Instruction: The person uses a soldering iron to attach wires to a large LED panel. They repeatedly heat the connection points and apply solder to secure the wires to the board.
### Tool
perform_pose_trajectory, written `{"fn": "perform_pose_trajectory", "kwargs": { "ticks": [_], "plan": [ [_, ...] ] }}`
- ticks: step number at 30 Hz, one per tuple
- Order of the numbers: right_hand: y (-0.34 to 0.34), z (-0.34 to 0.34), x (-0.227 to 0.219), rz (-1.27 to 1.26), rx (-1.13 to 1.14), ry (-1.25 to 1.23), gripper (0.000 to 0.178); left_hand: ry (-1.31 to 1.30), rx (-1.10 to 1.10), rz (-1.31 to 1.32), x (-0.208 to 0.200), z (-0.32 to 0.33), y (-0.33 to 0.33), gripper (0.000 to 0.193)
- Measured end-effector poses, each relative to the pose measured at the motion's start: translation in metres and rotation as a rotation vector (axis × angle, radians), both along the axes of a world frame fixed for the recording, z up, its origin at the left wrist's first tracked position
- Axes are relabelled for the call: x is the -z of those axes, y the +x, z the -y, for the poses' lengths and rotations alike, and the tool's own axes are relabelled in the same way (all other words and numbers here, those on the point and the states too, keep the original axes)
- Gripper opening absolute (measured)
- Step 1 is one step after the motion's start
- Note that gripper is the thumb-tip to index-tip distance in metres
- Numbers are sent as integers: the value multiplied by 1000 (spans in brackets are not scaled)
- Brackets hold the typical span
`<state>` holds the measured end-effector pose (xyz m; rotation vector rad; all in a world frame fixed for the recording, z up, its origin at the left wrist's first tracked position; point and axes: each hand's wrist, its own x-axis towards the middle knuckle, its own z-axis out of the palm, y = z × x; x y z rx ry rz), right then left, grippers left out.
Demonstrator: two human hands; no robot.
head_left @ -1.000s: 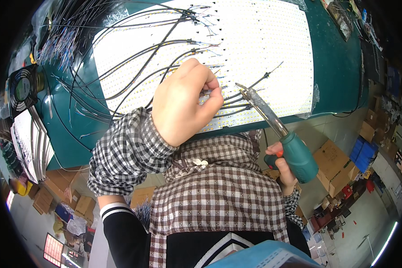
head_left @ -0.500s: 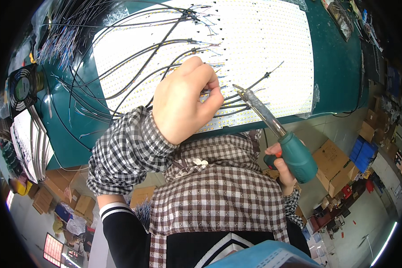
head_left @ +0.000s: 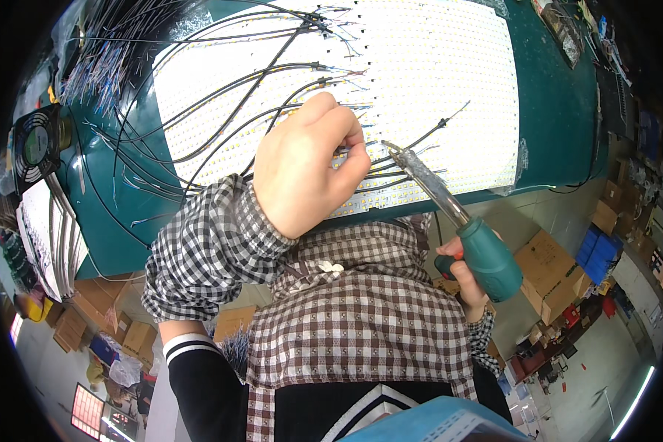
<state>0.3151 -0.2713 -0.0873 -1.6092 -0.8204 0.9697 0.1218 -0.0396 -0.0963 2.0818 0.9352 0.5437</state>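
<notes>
My left hand hovers low over a white sheet of LED strips, fingers pinched together. A thin wire end pokes out past the fingertips; the rest of it is hidden under the hand. In my right hand is a green-handled soldering iron, its metal shaft slanting up and left. The iron's tip is at the row of wire ends, just right of my left fingertips; whether it touches a contact I cannot tell. Several black cables with thin coloured wire ends lie across the sheet.
The sheet lies on a green tabletop. A bundle of loose wires lies at the far left, above a small black fan. Stacked white sheets stand by the left edge. Below right, a cardboard box sits on the floor.
The soldering iron's tip has shifted slightly left, closer to my left fingertips. My left hand has barely moved and stays pinched.
</notes>
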Motion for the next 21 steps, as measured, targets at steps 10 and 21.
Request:
{"fn": "perform_pose_trajectory", "kwargs": {
  "ticks": [10,21],
  "plan": [
    [3,3,6,53,-47,2,61,28,0,29,3,0,1,11],
    [2,0,1,30,-42,-39,61,26,-3,-14,0,0,0,9]
  ]
}}
